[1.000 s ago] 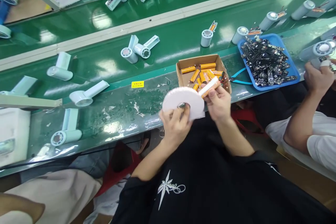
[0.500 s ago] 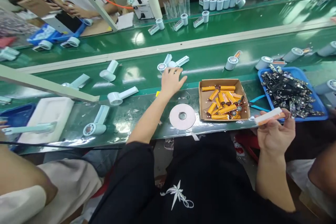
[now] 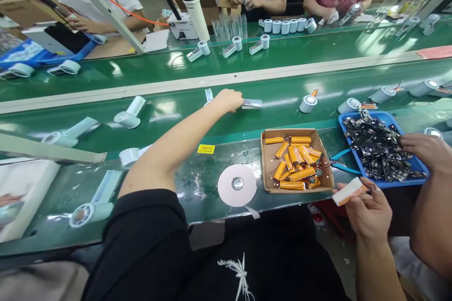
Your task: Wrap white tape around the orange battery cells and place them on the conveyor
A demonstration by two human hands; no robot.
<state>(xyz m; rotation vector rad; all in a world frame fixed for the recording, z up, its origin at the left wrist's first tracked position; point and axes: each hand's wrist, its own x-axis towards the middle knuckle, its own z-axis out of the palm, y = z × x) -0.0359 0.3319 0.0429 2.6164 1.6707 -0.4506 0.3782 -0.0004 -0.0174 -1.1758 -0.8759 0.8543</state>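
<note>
My left hand (image 3: 230, 100) reaches out over the green belt, its fingers curled down at a light-blue housing (image 3: 252, 103) whose handle sticks out to the right. Another housing's handle (image 3: 209, 95) shows just behind my wrist. Near the table's front edge, my right hand (image 3: 369, 209) holds an orange battery with a white strip (image 3: 349, 192) between thumb and fingers. Left of that hand stands a cardboard box (image 3: 267, 188) of orange batteries (image 3: 302, 174). A roll of white tape (image 3: 228, 186) lies flat beside the box.
A blue tray (image 3: 344, 124) of black circuit boards stands at the right, with another person's hand (image 3: 423, 148) in it. Blue pliers (image 3: 344, 164) lie between box and tray. More housings (image 3: 93, 211) are at the left. Co-workers sit across the belt.
My left hand has closed down at the housings on the belt. The view has shifted, and another person's hand has come into the blue tray. My right hand still holds the battery.
</note>
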